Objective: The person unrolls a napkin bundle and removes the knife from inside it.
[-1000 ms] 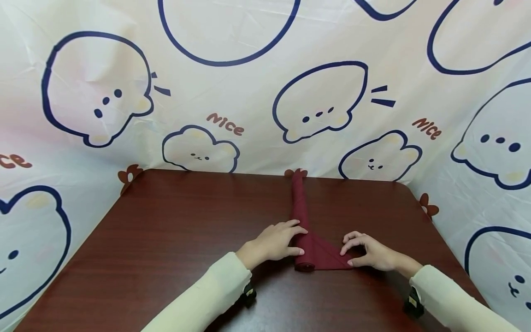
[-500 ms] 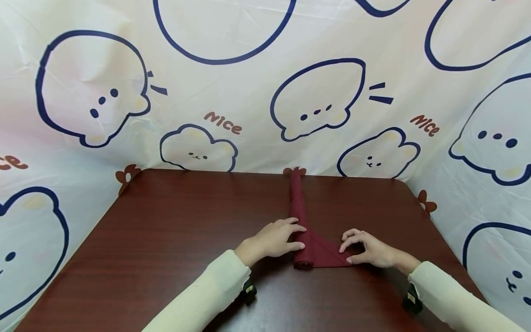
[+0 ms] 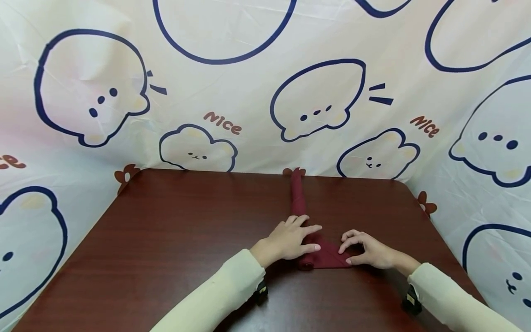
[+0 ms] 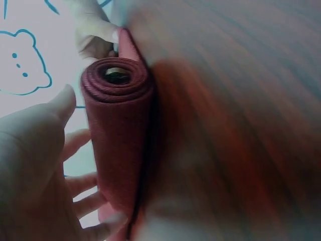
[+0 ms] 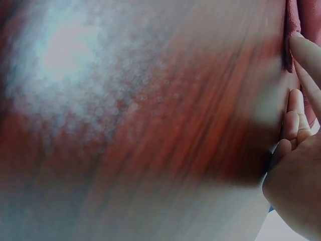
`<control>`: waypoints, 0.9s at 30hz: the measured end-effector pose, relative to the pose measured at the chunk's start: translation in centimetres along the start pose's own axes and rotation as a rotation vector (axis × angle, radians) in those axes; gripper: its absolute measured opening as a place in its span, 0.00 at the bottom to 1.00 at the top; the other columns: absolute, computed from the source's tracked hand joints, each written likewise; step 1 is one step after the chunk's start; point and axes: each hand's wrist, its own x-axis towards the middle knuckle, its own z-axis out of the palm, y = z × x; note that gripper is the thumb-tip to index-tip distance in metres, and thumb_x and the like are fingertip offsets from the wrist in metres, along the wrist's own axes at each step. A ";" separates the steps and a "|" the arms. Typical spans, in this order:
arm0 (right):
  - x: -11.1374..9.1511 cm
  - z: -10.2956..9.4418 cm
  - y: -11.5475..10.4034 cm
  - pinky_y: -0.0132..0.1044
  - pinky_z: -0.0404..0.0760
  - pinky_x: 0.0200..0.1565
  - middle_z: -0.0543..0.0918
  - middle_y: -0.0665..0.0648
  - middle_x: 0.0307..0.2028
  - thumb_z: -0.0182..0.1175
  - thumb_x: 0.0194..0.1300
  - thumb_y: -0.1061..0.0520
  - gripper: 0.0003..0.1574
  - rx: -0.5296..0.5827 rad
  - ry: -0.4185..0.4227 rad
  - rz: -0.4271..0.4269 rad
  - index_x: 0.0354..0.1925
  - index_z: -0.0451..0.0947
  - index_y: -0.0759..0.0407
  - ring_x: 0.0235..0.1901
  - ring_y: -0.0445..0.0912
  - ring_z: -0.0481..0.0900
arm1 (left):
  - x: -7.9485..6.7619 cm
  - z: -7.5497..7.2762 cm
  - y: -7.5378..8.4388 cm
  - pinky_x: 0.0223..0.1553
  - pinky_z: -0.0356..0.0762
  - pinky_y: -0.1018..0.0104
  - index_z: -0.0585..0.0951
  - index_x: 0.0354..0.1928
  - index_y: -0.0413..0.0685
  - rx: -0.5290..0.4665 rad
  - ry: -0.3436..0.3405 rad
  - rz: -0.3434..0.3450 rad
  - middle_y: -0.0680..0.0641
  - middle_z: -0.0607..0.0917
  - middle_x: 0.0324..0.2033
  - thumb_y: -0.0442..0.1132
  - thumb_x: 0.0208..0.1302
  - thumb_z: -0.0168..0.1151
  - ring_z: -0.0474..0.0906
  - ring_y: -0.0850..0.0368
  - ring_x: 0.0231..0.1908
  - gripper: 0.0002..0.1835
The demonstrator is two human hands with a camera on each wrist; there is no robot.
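Note:
A dark red cloth (image 3: 297, 196), rolled into a long tube, lies on the brown table from its far edge toward me. At the near end, a flat triangular flap (image 3: 327, 257) spreads to the right. My left hand (image 3: 288, 240) lies over the near part of the roll, its fingers spread and reaching across it. The left wrist view shows the coiled end (image 4: 118, 83) with a hollow centre and the left fingers along the side. My right hand (image 3: 371, 250) holds the flap's right corner between thumb and bent fingers; in the right wrist view, a fingertip meets the cloth edge (image 5: 292, 37).
The wood-grain table (image 3: 199, 221) extends on both sides of the cloth. Behind it and along its sides hangs a pale curtain (image 3: 257, 101) printed with cartoon animals. A dark device (image 3: 412, 299) sits under the right wrist.
My left hand has shifted to the right, from the roll's left side to over its top, with the fingers more spread. The right hand stays at the flap's corner.

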 end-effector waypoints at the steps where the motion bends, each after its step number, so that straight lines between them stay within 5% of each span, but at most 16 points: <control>1: 0.0 0.0 -0.1 0.35 0.68 0.56 0.76 0.55 0.54 0.70 0.63 0.49 0.10 -0.001 0.003 -0.002 0.44 0.86 0.43 0.54 0.33 0.67 | 0.0 0.1 -0.1 0.67 0.70 0.46 0.66 0.74 0.74 0.017 -0.002 -0.004 0.49 0.64 0.76 0.66 0.72 0.52 0.62 0.49 0.73 0.31; 16: -0.2 0.0 -0.3 0.32 0.67 0.56 0.75 0.57 0.54 0.71 0.63 0.50 0.10 0.025 0.010 -0.001 0.44 0.86 0.46 0.54 0.32 0.66 | -0.8 -0.2 -1.3 0.68 0.69 0.45 0.70 0.73 0.64 -0.014 -0.058 -0.048 0.49 0.61 0.77 0.65 0.68 0.58 0.62 0.47 0.74 0.34; 27: -0.1 0.2 -0.1 0.32 0.67 0.56 0.75 0.55 0.54 0.71 0.63 0.49 0.10 0.008 0.009 0.000 0.44 0.86 0.43 0.54 0.31 0.66 | -2.1 -0.9 -2.5 0.63 0.73 0.46 0.68 0.74 0.62 -0.062 -0.080 -0.075 0.48 0.62 0.77 0.62 0.68 0.61 0.71 0.45 0.68 0.35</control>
